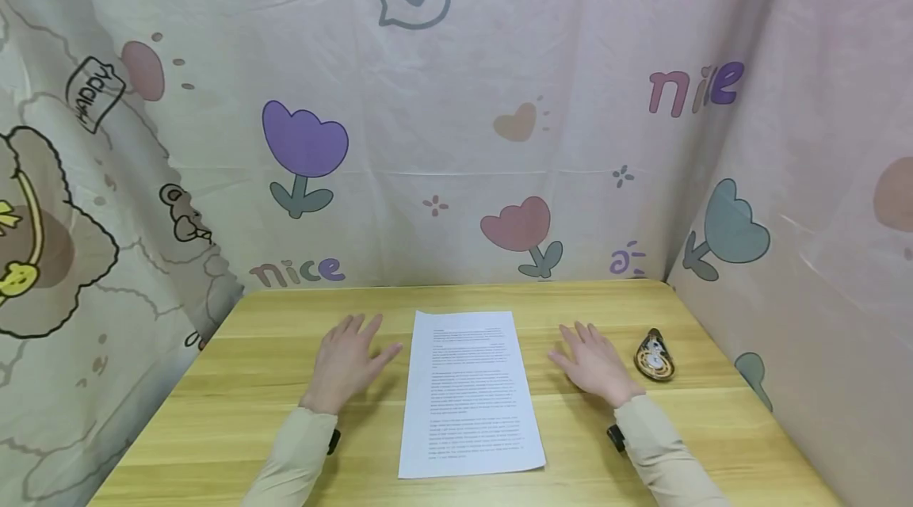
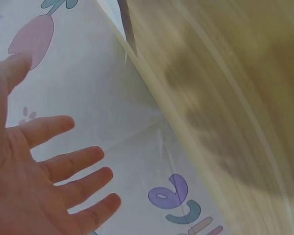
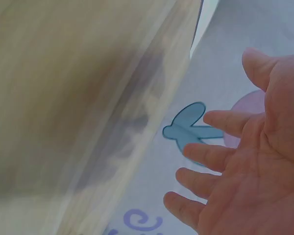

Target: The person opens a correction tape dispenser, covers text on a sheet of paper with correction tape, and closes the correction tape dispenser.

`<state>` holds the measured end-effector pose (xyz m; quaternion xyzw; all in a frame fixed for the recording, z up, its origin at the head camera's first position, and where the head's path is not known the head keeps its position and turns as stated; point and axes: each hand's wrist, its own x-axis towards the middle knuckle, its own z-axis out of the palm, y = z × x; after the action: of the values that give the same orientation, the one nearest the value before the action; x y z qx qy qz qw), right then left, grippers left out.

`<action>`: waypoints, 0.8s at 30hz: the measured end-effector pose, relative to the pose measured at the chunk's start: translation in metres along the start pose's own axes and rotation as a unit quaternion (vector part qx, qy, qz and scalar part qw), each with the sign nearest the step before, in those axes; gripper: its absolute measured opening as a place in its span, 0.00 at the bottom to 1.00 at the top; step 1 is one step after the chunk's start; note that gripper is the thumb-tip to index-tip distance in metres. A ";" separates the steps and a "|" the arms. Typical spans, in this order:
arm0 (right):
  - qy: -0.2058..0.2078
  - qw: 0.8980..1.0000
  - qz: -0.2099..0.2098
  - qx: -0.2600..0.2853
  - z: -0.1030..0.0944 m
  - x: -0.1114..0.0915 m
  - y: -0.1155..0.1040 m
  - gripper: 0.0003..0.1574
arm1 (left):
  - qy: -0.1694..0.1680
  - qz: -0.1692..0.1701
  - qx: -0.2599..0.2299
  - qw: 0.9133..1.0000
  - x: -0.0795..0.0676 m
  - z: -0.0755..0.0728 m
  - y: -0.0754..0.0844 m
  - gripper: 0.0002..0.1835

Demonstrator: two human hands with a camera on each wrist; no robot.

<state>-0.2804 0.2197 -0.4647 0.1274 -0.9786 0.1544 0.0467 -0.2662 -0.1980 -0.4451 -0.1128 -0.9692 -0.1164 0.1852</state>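
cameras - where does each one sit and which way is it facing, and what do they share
Head: worn on the head, looking forward and down at the wooden table, a printed sheet and a small patterned object; the left hand and right hand, fingers spread, and both sleeves show.
Left wrist: on the left wrist, looking past the open left hand at the table edge and printed cloth.
Right wrist: on the right wrist, past the open right hand.
Shared: the table and cloth backdrop appear in all three views.
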 end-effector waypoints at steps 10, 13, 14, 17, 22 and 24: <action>0.055 0.998 0.019 -0.001 -0.008 -0.006 0.027 0.36 | 0.006 -0.013 -0.002 1.000 0.001 0.006 0.003 0.31; 0.046 0.998 0.040 -0.008 -0.012 -0.009 0.038 0.34 | 0.004 -0.016 -0.006 1.000 0.002 0.005 0.004 0.30; 0.045 0.998 0.046 -0.012 -0.014 -0.010 0.041 0.34 | 0.003 -0.016 -0.006 1.000 0.003 0.005 0.004 0.29; 0.039 0.997 0.069 -0.027 -0.021 -0.014 0.051 0.34 | 0.002 -0.015 -0.006 1.000 0.002 0.005 0.004 0.29; 0.020 0.992 0.118 -0.029 -0.032 -0.019 0.066 0.39 | 0.001 -0.018 -0.006 1.000 0.002 0.006 0.003 0.27; 0.005 0.990 0.141 -0.029 -0.036 -0.019 0.073 0.41 | 0.002 -0.020 -0.009 1.000 0.003 0.007 0.003 0.27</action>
<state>-0.2790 0.3025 -0.4545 -0.0139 -0.9907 0.1313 0.0328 -0.2700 -0.1930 -0.4495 -0.0947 -0.9698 -0.1295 0.1838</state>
